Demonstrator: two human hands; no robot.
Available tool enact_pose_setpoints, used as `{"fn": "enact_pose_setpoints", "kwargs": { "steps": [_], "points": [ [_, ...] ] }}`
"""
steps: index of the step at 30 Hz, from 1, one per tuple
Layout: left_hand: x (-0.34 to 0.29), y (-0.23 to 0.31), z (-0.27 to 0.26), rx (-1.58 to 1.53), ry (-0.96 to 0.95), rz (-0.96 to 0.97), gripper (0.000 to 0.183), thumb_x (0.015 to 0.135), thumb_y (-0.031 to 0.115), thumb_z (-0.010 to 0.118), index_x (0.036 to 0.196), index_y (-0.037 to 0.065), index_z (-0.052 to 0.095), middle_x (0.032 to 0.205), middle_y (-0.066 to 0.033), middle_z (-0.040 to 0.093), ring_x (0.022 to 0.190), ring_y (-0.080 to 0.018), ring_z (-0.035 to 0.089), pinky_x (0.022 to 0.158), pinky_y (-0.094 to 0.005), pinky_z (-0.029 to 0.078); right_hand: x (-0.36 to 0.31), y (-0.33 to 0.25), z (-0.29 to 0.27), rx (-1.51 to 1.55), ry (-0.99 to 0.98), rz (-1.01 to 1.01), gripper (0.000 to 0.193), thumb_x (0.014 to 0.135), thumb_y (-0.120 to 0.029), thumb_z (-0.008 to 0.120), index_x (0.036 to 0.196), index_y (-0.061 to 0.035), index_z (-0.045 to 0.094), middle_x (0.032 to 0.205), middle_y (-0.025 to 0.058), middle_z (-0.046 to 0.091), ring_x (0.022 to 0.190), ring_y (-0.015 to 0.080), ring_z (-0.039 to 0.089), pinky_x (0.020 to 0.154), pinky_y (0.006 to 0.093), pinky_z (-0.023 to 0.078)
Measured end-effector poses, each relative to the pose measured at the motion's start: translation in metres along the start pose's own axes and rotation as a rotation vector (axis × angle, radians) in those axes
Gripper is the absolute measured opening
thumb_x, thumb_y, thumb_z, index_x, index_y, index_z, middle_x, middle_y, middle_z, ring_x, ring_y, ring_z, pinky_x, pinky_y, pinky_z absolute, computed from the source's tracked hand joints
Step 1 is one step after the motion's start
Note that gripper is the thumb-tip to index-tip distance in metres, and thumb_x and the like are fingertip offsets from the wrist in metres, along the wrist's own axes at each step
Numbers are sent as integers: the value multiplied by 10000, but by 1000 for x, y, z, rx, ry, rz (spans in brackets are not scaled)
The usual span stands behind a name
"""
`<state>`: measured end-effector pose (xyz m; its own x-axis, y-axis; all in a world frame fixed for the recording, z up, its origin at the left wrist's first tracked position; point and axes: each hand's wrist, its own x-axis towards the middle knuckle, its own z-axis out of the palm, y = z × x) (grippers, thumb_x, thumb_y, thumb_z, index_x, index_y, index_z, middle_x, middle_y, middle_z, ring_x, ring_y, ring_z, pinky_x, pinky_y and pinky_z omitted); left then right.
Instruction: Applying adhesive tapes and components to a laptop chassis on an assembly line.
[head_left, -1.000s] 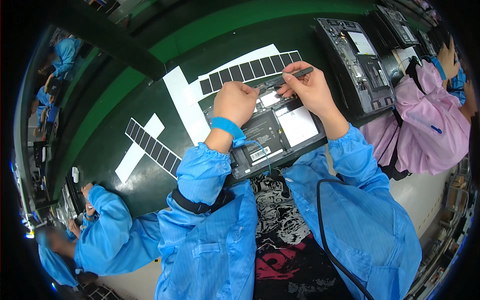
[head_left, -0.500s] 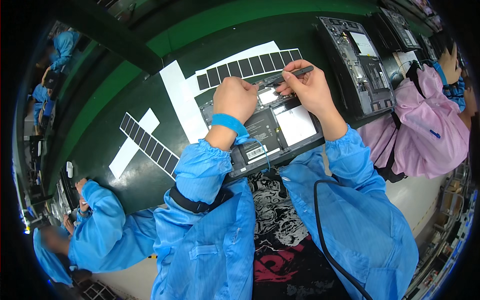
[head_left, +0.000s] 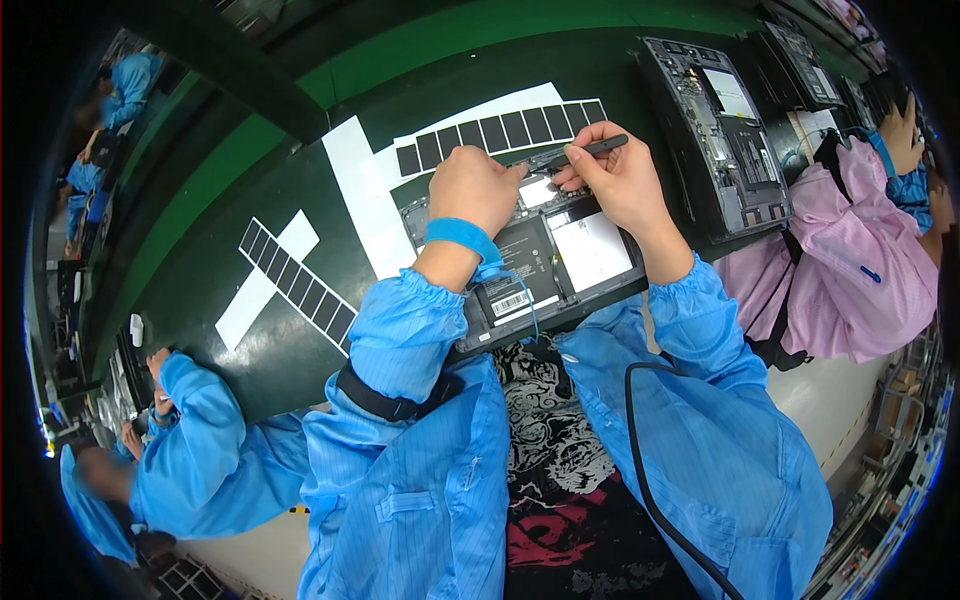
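Note:
An opened laptop base (head_left: 478,338) lies in front of me, showing a black battery (head_left: 518,258) and a shiny white panel (head_left: 592,250). My right hand (head_left: 622,185) pinches a pair of black tweezers (head_left: 604,146) above its far edge, tips pointing left. Beside the tips, my left hand (head_left: 470,190) is closed with thumb and forefinger together at the same edge. Whatever it grips there is hidden or too small to make out. A blue band (head_left: 462,236) with a thin cord circles my left wrist.
A strip of black pads (head_left: 500,132) lies on white sheets beyond the laptop; another strip (head_left: 298,282) is to the left. A stack of opened laptop bases (head_left: 722,130) stands at right. A person in blue (head_left: 200,440) works at left, one in pink (head_left: 850,250) at right.
My left hand has shifted slightly, its fingertips moving a little right toward the tweezers. My right hand keeps its grip on the tweezers in nearly the same place.

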<state>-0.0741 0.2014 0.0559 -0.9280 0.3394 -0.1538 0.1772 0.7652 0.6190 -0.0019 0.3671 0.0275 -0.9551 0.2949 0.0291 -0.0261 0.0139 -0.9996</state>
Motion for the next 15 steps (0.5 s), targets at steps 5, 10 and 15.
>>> {"fn": "enact_pose_setpoints", "kwargs": {
  "steps": [5, 10, 15],
  "points": [
    [-1, 2, 1, 23, 18, -1, 287, 755, 288, 764, 718, 4, 738, 672, -202, 671, 687, -343, 684, 703, -395, 548, -1, 0, 1, 3, 12, 5, 101, 915, -20, 602, 952, 48, 538, 784, 130, 662, 723, 183, 710, 622, 252, 579],
    [-1, -7, 9, 21, 77, 21, 298, 746, 306, 772, 723, 11, 736, 680, -197, 673, 693, -347, 683, 703, -398, 548, -1, -1, 3, -6, 7, 4, 99, 913, -14, 602, 948, 52, 538, 797, 127, 656, 723, 179, 709, 620, 250, 580],
    [-3, -12, 13, 82, 187, 70, 411, 726, 387, 795, 634, 15, 647, 610, -158, 649, 616, -301, 671, 617, -381, 533, -1, -3, 2, 5, 8, 1, 96, 914, -14, 599, 948, 53, 539, 799, 116, 651, 726, 171, 708, 616, 243, 577]
  ]
}}
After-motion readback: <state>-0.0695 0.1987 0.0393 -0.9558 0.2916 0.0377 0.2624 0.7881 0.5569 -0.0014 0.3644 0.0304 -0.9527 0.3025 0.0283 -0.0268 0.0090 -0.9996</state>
